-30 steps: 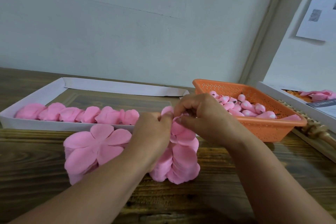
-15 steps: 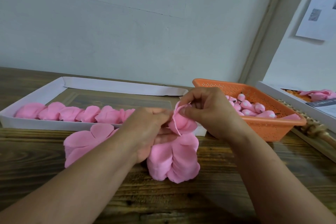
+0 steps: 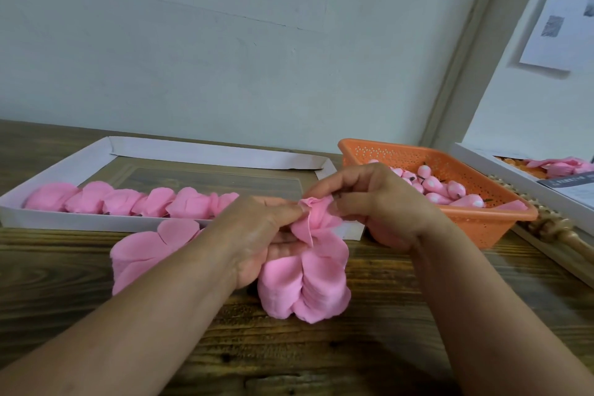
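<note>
Pink petal [image 3: 313,220] pinched between left hand [image 3: 257,235] and right hand [image 3: 382,202] over petal stack [image 3: 308,286]; box label [image 3: 565,182] blurred.

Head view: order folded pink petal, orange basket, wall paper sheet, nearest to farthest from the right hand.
1. folded pink petal, pinched in the right hand.
2. orange basket, just behind, on its right.
3. paper sheet, high on the wall.

I see a dark wooden tabletop [image 3: 385,347]. On it sit a white tray [image 3: 209,151] at back left, a petal stack [image 3: 141,251] before it, a second stack [image 3: 308,286] nearby, an orange basket [image 3: 482,225] and a white box [image 3: 514,180] at right.
</note>
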{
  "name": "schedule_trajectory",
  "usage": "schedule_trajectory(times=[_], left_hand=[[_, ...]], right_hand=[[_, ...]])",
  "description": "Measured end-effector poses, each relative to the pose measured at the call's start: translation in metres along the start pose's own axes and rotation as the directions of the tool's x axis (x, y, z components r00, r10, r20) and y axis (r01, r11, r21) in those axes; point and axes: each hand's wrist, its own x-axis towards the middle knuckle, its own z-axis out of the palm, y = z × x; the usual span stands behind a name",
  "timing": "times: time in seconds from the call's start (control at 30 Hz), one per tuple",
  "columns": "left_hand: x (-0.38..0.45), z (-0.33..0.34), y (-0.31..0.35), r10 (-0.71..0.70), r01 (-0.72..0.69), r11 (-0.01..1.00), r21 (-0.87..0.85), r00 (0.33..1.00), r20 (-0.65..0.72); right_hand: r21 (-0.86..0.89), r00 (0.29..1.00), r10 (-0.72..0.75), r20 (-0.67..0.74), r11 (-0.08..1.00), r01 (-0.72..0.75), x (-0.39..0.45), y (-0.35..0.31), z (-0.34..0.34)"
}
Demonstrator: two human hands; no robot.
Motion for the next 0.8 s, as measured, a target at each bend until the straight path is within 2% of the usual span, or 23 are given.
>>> schedule_trajectory(times=[0.1,0.27,0.37,0.5,0.57,0.67,0.8], left_hand=[[-0.001,0.000,0.000,-0.007,0.007,1.000,0.025,1.000,0.014],[-0.003,0.000,-0.001,0.012,-0.014,0.998,0.057,0.999,0.040],[-0.003,0.001,-0.001,0.030,-0.034,0.997,0.063,0.998,0.057],[-0.007,0.004,-0.001,0.101,-0.118,0.987,0.106,0.984,0.148],[-0.008,0.008,-0.004,0.124,-0.141,0.975,0.173,0.986,0.110],[-0.007,0.013,-0.007,0.174,-0.163,0.948,0.273,0.985,-0.017],[-0.008,0.011,-0.004,0.121,-0.103,0.981,0.166,0.987,-0.106]], right_hand=[[0.077,1.000,0.023,0.002,0.997,-0.023,0.001,0.002,-0.001],[-0.094,1.000,-0.014,-0.006,0.995,0.013,0.001,0.001,0.002],[-0.162,0.996,-0.028,-0.088,0.987,0.013,0.002,-0.001,0.004],[-0.244,0.965,-0.094,-0.245,0.969,0.033,0.004,-0.001,0.006],[-0.277,0.952,-0.116,-0.285,0.960,0.034,0.006,-0.001,0.009],[-0.322,0.946,-0.132,-0.296,0.946,0.031,0.007,-0.002,0.012],[-0.411,0.978,-0.111,-0.175,0.911,0.030,0.003,-0.007,0.012]])
